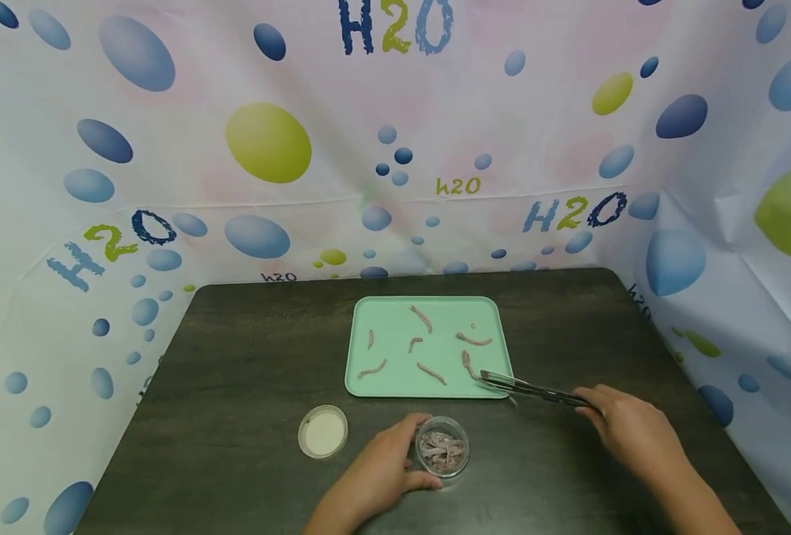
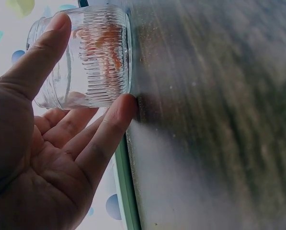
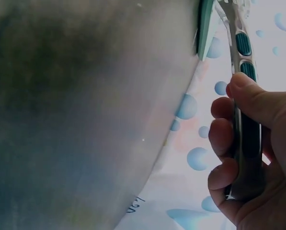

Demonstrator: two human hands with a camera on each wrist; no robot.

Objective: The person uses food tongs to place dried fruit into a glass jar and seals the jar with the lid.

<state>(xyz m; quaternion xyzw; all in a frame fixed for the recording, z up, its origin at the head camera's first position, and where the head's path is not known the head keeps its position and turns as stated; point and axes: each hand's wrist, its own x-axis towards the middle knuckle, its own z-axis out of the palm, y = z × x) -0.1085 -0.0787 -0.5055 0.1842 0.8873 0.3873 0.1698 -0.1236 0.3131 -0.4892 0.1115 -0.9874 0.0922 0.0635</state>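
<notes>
A thin, pinkish-brown, worm-like strip lies near the right, near corner of the pale green rectangular tray, and I see the tips of the slim silver-and-dark tongs at its near end; whether they pinch it, I can't tell. I judge the step in hand to be placing this strip among the others spread over the tray. The next move seems to call for easing the tips clear without dragging it.

Right of the tray, the right hand has its fingers curled round the tongs' handle, pointing them left and slightly far. Nearer, the left hand comes in from the left, thumb and fingers bent around the round clear glass jar, which holds more strips. Left of it, a round whitish lid rests on the dark wood-grain table.
</notes>
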